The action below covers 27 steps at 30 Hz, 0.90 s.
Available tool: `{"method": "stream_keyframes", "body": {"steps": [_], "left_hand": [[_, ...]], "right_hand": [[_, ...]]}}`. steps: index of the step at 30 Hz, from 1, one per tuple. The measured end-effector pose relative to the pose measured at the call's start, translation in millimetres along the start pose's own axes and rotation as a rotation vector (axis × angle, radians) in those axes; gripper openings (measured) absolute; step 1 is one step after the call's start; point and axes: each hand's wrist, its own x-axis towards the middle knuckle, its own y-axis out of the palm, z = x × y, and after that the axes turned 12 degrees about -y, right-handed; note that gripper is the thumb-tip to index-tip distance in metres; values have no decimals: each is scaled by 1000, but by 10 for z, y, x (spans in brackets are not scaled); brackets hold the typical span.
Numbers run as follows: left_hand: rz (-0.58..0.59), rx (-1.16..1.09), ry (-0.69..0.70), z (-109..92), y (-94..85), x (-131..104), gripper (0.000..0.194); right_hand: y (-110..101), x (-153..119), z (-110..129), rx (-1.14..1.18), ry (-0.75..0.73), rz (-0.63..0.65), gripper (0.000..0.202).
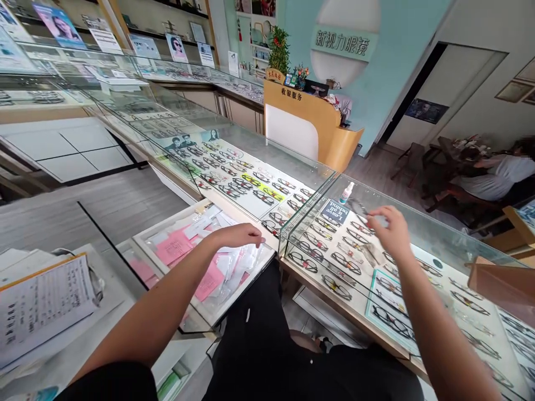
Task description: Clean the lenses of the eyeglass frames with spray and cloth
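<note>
My left hand (240,235) hovers over the right side of a pull-out drawer (270,257), its fingers curled in and nothing seen in them. Below it lie clear plastic sleeves (240,262) and pink paper slips (175,246). My right hand (393,228) is above the glass counter top, thumb and fingers bent together at the end of a thin dark pair of eyeglasses (358,208). The grip is small and partly blurred. A small spray bottle (346,193) stands upright just beyond the eyeglasses.
Under the glass counter (317,181) lie several rows of spectacle frames (346,262) and a printed card (334,213). A handwritten notebook (45,306) rests at the left. Farther back are a cash desk (301,100) and a seated person (489,178) at the right.
</note>
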Motion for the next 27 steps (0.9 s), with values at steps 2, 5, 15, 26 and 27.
{"method": "stream_keyframes", "body": {"steps": [2, 5, 15, 26, 27], "left_hand": [[175, -198, 121, -134, 29, -19, 51], [136, -418, 185, -277, 132, -8, 47], [-319, -885, -52, -214, 411, 271, 43], [-347, -1042, -191, -183, 439, 350, 36], [-348, -1056, -214, -178, 436, 346, 35]], "right_hand": [[448, 92, 449, 122, -32, 26, 18], [1133, 249, 942, 201, 34, 69, 13], [2245, 663, 1770, 108, 216, 323, 15], [2358, 613, 1766, 226, 204, 390, 34], [2350, 606, 1758, 246, 200, 397, 35]]}}
